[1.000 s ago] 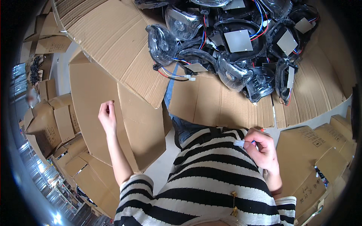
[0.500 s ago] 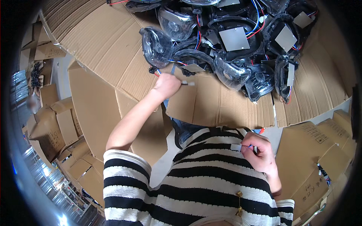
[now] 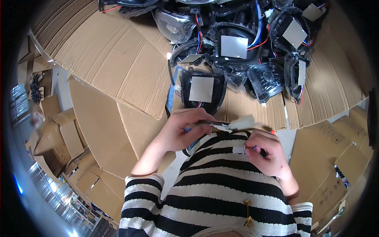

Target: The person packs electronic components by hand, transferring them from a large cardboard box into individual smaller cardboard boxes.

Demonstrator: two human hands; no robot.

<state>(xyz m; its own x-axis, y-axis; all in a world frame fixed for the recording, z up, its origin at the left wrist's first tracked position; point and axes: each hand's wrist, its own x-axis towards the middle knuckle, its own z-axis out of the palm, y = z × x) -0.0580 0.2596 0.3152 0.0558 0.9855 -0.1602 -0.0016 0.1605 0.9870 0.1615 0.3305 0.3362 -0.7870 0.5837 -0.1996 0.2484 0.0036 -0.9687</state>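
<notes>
Left hand (image 3: pixel 182 128) has come back toward the striped shirt (image 3: pixel 221 183), pinching a dark cable (image 3: pixel 215 123) whose blurred white connector (image 3: pixel 242 123) points right, just beyond the pale plug (image 3: pixel 238 149) pinched in the right hand (image 3: pixel 267 153).

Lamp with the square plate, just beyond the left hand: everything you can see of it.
The lamp is a black, plastic-looking, roughly rounded housing, lying back up. On it sits a flat, pale grey square plate, possibly metal. Thin wires, one red, show at its near edge, toward the left hand; where they end is unclear. It appears to rest on cardboard at the pile's near side. Any contact with neighbouring lamps is hard to make out.
</notes>
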